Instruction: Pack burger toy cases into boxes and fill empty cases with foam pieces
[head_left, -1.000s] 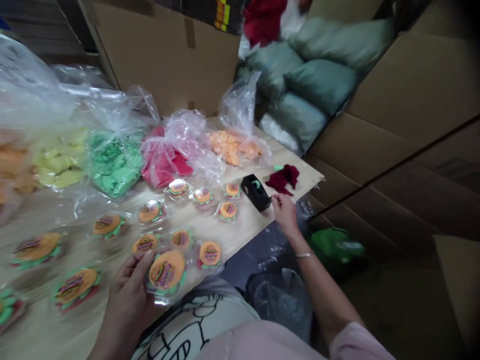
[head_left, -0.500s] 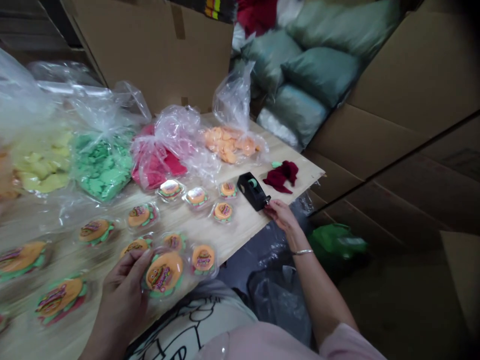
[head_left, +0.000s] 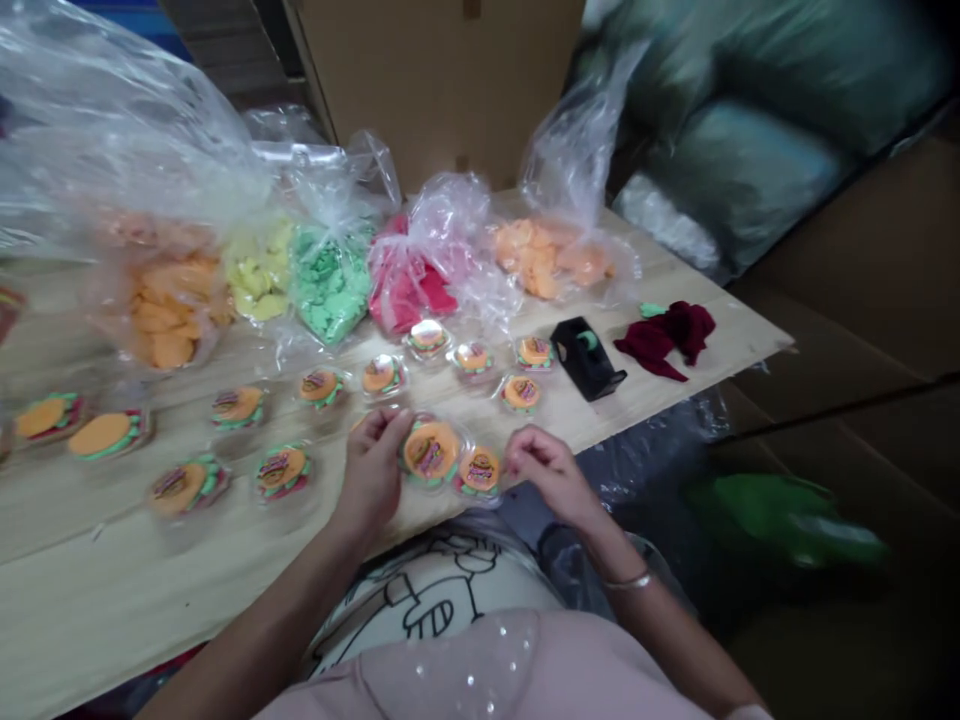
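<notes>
Head view: held a clear-cased burger (head_left: 431,450) in the left hand (head_left: 373,470) above the table (head_left: 112,580), next to a second burger (head_left: 480,468). Curled the right hand (head_left: 551,472) into a pinch beside that one; could not tell whether on anything.

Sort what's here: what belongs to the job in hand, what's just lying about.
Belongs, by the look of it:
Burger pack in the left hand
Other burger packs on the table
Black tape dispenser beyond the right hand
Perhaps the bags of pieces, some in similar colours

Probably just lying about:
Dark red cloth
Green bundle off the table
Cardboard box behind the table
</notes>
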